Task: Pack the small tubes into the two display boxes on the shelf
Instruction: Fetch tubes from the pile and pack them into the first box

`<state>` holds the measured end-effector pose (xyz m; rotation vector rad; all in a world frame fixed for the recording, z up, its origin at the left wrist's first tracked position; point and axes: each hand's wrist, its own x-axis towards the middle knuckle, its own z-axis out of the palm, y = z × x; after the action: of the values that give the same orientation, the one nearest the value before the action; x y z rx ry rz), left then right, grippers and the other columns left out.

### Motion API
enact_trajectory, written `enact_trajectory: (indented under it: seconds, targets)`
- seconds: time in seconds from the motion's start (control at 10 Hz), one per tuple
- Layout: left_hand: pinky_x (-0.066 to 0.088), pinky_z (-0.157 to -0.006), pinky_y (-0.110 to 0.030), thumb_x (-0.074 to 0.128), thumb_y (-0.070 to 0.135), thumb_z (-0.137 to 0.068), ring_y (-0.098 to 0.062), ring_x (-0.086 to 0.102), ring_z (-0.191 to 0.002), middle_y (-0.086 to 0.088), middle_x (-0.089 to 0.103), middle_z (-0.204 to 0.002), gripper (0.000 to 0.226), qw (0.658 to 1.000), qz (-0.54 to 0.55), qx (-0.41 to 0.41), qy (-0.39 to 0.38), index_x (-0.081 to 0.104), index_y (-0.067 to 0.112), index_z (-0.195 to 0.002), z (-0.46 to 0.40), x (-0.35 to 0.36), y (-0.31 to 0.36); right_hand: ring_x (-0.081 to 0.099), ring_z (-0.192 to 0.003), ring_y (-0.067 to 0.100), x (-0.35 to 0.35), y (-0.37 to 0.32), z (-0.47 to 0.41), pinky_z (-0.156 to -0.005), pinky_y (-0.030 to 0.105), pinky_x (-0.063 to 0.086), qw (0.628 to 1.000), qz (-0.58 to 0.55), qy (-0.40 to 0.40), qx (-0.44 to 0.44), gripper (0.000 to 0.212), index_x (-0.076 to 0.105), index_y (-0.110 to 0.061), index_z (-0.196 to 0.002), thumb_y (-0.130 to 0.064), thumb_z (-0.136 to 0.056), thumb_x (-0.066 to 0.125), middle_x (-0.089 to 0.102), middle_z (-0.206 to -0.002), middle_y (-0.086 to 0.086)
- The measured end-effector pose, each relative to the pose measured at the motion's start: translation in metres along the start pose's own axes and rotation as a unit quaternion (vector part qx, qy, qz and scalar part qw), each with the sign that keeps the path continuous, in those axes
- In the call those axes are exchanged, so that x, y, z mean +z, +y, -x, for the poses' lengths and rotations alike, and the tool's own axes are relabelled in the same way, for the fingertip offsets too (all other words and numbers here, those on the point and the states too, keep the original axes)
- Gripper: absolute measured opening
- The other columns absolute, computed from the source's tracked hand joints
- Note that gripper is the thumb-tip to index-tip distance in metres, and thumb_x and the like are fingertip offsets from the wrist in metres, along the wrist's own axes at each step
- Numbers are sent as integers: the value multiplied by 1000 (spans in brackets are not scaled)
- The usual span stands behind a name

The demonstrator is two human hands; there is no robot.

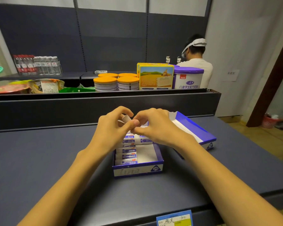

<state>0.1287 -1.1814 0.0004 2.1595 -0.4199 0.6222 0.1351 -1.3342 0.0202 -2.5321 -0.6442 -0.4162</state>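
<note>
- Small tubes (127, 156): white sachet-like pieces with blue print, standing on edge in a row down the left side of the near display box; packed face to face, likely so that more fit and each label reads from the front.
- Held tube (126, 119): one pale piece raised above the far end of that row, caught between both hands; its print cannot be read, and most of it is hidden by fingers.
- Left hand (112, 126): fingers curled, thumb and fingertips pinching the held tube from the left, probably to steady and turn it before it is slotted in.
- Right hand (155, 126): fingers curled inward, pinching the same tube from the right; the two hands touch over the box.
- Near display box (138, 171): blue and white, open-topped, marked 2B on its front wall; left column filled, right part bare near the front. Judged partly packed.
- Second display box (194, 129): same colours, lying at an angle just beside and behind the first, under the right forearm; what shows of its inside is bare.
- Shelf (39, 160): dark blue board bearing both boxes, with a price label (174, 218) on its front edge.
- Beyond: orange-lidded cans (105, 83), a yellow carton (156, 76), bottled water (38, 64), and another person (194, 62) facing away.
</note>
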Motion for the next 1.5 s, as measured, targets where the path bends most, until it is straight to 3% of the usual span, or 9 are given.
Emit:
enact_trajectory:
  seconds: [0.1,0.3,0.5,0.8,1.1,1.3,1.5]
  targets:
    - [51,-66,-14,60,31,-88,-4,65,-79,5,68,-91,24,1000,-23,6,-4,61,20,-109,0,-3,-3,51,-92,7,-6,6,2,-97,34,27,999,48,1,-1,14,65,-29,-100,-37,-89,62,68,-99,-11]
    - [53,-84,-36,56,20,-92,-22,62,-103,-4,66,-116,27,985,-173,5,4,56,17,-119,4,-9,-14,50,-101,7,-17,14,1,-96,36,25,993,113,-11,27,20,64,-31,-109,-34,-89,60,66,-105,-11]
    - [50,-84,-38,55,30,-92,-22,59,-100,-3,64,-113,29,965,-262,-32,3,54,19,-119,5,-12,-22,50,-109,16,-19,10,6,-102,40,25,977,199,-73,26,23,65,-28,-112,-30,-90,61,63,-112,-4]
    - [41,-74,-24,55,39,-91,-19,61,-99,-1,65,-114,35,952,-298,-59,-21,54,18,-119,6,-9,-26,46,-112,23,-10,-1,7,-99,40,30,956,267,-122,6,28,65,-24,-116,-31,-89,63,60,-119,1]
    - [37,-71,-22,50,35,-94,-19,62,-95,-1,67,-111,29,950,-307,-57,-22,59,16,-113,6,-5,-24,42,-117,19,2,11,10,-100,39,26,966,222,-133,17,28,66,-26,-113,-36,-87,65,60,-120,-2]
    - [38,-72,-22,50,33,-95,-19,62,-94,-2,67,-110,26,952,-302,-54,-19,60,16,-112,6,-3,-25,39,-123,18,7,15,14,-109,44,18,971,196,-135,33,25,61,-25,-109,-33,-87,67,58,-122,-1]
    - [41,-73,-23,51,32,-94,-19,62,-95,-3,67,-110,26,955,-293,-51,-17,61,16,-112,6,-2,-27,39,-123,19,8,14,10,-108,43,20,963,229,-136,31,30,62,-25,-114,-35,-87,66,58,-124,0]
